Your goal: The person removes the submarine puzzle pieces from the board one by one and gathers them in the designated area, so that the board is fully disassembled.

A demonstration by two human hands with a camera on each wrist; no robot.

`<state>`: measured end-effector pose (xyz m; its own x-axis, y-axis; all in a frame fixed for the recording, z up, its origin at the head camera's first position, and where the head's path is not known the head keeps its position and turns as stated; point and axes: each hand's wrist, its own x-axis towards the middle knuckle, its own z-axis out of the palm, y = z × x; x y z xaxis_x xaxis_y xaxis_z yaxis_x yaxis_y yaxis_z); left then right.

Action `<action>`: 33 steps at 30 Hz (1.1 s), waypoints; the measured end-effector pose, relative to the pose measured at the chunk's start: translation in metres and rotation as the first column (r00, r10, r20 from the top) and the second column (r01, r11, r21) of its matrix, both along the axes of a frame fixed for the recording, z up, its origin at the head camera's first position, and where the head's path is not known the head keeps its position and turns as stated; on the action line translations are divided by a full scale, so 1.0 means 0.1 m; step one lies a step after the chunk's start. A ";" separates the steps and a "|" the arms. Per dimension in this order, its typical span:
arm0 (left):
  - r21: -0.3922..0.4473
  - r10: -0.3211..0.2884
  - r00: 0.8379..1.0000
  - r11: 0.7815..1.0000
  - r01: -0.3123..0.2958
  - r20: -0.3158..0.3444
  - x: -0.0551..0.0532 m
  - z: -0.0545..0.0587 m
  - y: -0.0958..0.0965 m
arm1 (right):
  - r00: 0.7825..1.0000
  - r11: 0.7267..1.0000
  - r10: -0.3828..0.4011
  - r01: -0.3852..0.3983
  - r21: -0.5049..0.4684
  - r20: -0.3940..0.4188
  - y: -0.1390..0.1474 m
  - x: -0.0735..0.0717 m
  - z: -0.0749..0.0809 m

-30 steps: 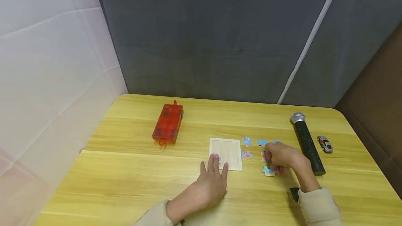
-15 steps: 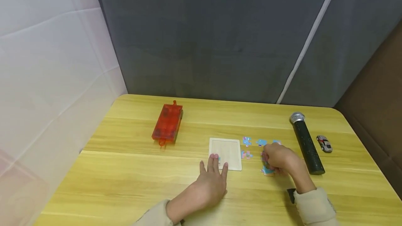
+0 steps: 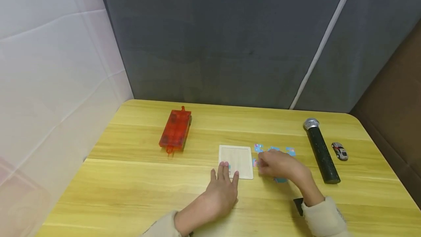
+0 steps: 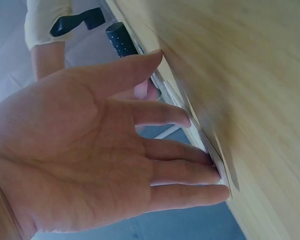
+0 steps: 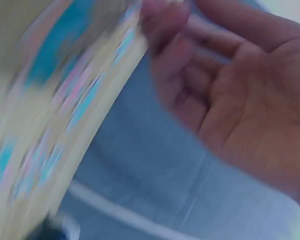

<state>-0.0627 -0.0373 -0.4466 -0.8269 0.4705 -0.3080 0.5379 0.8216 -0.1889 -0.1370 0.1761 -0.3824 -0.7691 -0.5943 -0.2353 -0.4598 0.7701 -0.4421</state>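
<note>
My left hand (image 3: 217, 198) rests its straight fingertips on the near left part of a pale, square puzzle tray (image 3: 238, 154). A small bit of a blue puzzle piece (image 3: 229, 166) shows in the tray beside those fingertips. In the left wrist view, the fingers (image 4: 185, 172) lie at the tray's edge. My right hand (image 3: 284, 165) hovers just right of the tray, thumb and fingers pinching a puzzle piece, itself concealed by the hand and motion blur. Around it lie several blue and pink pieces, among them one at the tray's upper right (image 3: 258, 147) and another farther right (image 3: 291, 151).
A black microphone (image 3: 321, 153) with a silver head lies right of the pieces, a toy car (image 3: 340, 151) beyond it. Left of the tray sits a translucent red toy wagon (image 3: 175, 129). Dark cloth (image 3: 223, 46) hangs behind the table.
My right hand has moved left from the scattered pieces toward the tray, uncovering the piece at the upper right and covering others. The left hand has stayed in place.
</note>
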 end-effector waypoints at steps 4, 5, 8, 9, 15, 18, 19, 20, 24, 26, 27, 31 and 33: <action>-0.014 -0.041 0.996 0.999 0.040 -0.075 -0.06 -0.21 0.00 | 0.978 0.966 0.191 -0.201 -0.162 -0.079 -0.33 -0.04 -0.04; -0.024 -0.050 0.994 0.999 0.048 -0.096 -0.08 -0.25 -0.01 | 0.976 0.960 0.201 -0.212 -0.181 -0.079 -0.40 -0.04 -0.06; 0.006 -0.028 0.996 1.000 0.029 -0.089 -0.14 -0.33 -0.04 | 0.981 0.961 0.188 -0.195 -0.196 -0.057 -0.56 -0.06 -0.15; 0.026 -0.010 0.997 1.000 0.012 -0.072 -0.15 -0.33 -0.05 | 0.984 0.965 0.170 -0.176 -0.194 -0.050 -0.57 -0.11 -0.28; 0.134 0.032 0.999 0.990 -0.035 0.022 -0.21 -0.29 -0.10 | 0.994 0.977 0.109 -0.103 -0.186 0.019 -0.69 -0.10 -0.34; 0.170 0.021 1.000 0.985 -0.023 0.015 -0.23 -0.29 -0.12 | 0.997 0.971 0.077 -0.069 -0.230 0.025 -0.73 -0.06 -0.24; 0.181 0.017 1.000 0.983 -0.018 0.008 -0.23 -0.29 -0.13 | 0.997 0.966 0.064 -0.055 -0.253 0.030 -0.74 -0.06 -0.24; 0.189 0.015 1.000 0.982 -0.015 0.005 -0.23 -0.29 -0.13 | 0.998 0.960 0.052 -0.041 -0.275 0.032 -0.74 -0.07 -0.25; 0.186 0.022 1.000 0.982 -0.024 0.009 -0.24 -0.28 -0.14 | 0.999 0.936 0.007 0.010 -0.353 0.048 -0.73 -0.12 -0.22; 0.170 0.041 0.999 0.984 -0.046 0.031 -0.24 -0.27 -0.13 | 0.998 0.929 -0.008 0.032 -0.369 0.067 -0.65 -0.15 -0.18; 0.163 0.052 0.998 0.985 -0.059 0.043 -0.24 -0.26 -0.12 | 0.997 0.929 -0.010 0.037 -0.369 0.073 -0.59 -0.16 -0.15; 0.137 0.093 0.992 0.985 -0.103 0.080 -0.23 -0.20 -0.08 | 0.989 0.944 0.020 0.029 -0.328 0.147 -0.28 -0.19 -0.04; 0.131 0.103 0.991 0.985 -0.114 0.089 -0.23 -0.18 -0.07 | 0.979 0.954 0.045 0.017 -0.300 0.201 -0.13 -0.19 -0.01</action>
